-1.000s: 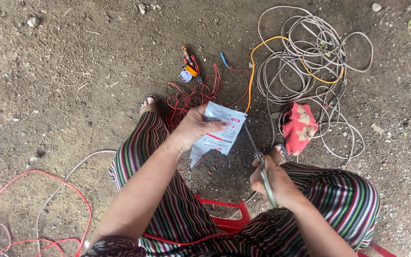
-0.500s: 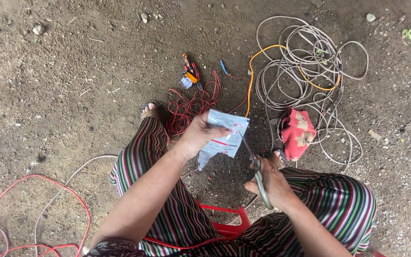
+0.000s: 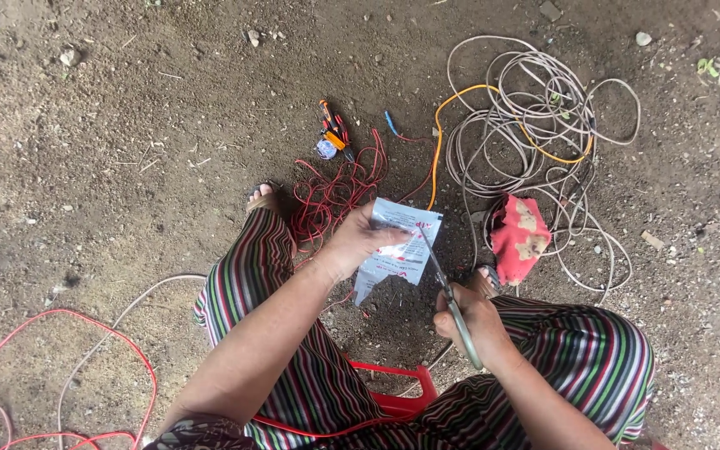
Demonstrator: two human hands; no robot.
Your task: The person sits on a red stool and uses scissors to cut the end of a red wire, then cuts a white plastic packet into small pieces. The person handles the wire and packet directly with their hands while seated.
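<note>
Since the earlier frame, both hands have changed only a little: the left hand (image 3: 368, 237) keeps the white packet (image 3: 400, 248) at nearly the same height between the knees, and the scissors (image 3: 450, 302) have gone slightly further into its right edge. From the lower left the left forearm reaches forward and up, with the wrist bent a little, and the fingers and thumb pinch the upper left part of the packet, so the packet hangs down with one torn corner pointing to the ground. Coming from the lower right, the right arm ends in the right hand (image 3: 468, 321), which is closed around the handles of the scissors, with the knuckles turned up; the blades point up and away, and they touch the side of the packet. I cannot tell how wide the blades are apart. Under the arms are the striped trousers (image 3: 577, 367) and a red plastic stool (image 3: 397, 392). On the dirt ground (image 3: 127, 167) beyond the packet lies a tangle of red wire (image 3: 339, 187), and further to the right a coil of grey cable (image 3: 535, 117) with a red cloth (image 3: 518, 235) at its near side.
</note>
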